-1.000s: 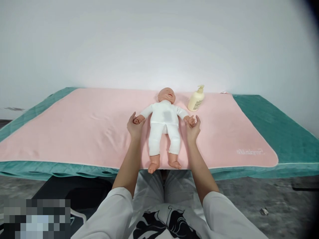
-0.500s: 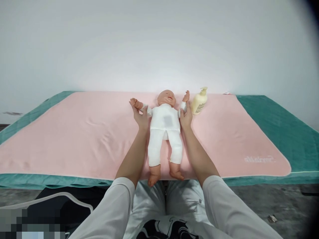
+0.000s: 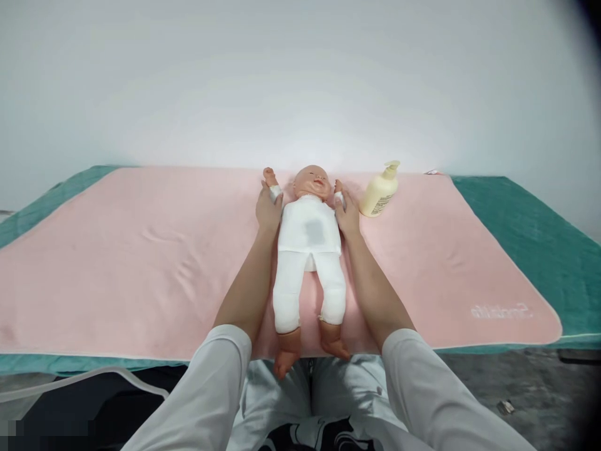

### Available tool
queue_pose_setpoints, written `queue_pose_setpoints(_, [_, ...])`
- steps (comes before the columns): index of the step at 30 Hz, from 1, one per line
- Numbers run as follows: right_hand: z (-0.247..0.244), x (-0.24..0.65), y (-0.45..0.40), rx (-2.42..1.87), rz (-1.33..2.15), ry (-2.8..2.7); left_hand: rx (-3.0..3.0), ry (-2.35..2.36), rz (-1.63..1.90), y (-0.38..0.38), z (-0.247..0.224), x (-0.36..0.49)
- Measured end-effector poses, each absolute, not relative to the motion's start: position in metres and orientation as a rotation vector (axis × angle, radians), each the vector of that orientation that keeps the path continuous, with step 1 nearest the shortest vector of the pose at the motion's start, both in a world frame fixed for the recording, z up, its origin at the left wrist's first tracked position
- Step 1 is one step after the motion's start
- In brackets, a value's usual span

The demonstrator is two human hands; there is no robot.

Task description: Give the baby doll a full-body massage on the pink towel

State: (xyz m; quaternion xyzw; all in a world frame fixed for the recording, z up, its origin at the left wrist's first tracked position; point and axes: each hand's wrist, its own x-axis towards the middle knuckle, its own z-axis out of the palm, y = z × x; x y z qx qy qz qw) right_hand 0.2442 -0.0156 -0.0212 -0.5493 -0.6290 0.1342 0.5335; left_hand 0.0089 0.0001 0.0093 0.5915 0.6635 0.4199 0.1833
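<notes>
Now — doll (image 3: 308,219) face-up on pink mat (image 3: 141,275) | its arms (image 3: 275,193) raised from beside its hips to flank its head, a lift seemingly well along | left hand (image 3: 269,213), right hand (image 3: 348,217) each wrapped round one arm | pump bottle (image 3: 379,193) near doll's head

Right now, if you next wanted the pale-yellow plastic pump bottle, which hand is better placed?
Probably the right hand: it is nearer the bottle, though holding one arm of the white-clothed baby doll. The left hand is on the doll's other side.
</notes>
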Motion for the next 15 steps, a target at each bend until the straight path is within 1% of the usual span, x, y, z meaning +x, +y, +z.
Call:
queue_pose_setpoints(9, [-0.0195, 0.2426, -0.0168, -1.324, 0.379, -1.476, 1.717, 2.075, 0.736, 0.0038, 0.0181, 0.0099])
queue_pose_setpoints(15, [-0.0216, 0.2434, -0.0153, -1.313, 0.367, -1.487, 1.704, 2.097, 0.68, 0.0046, 0.0188, 0.0082])
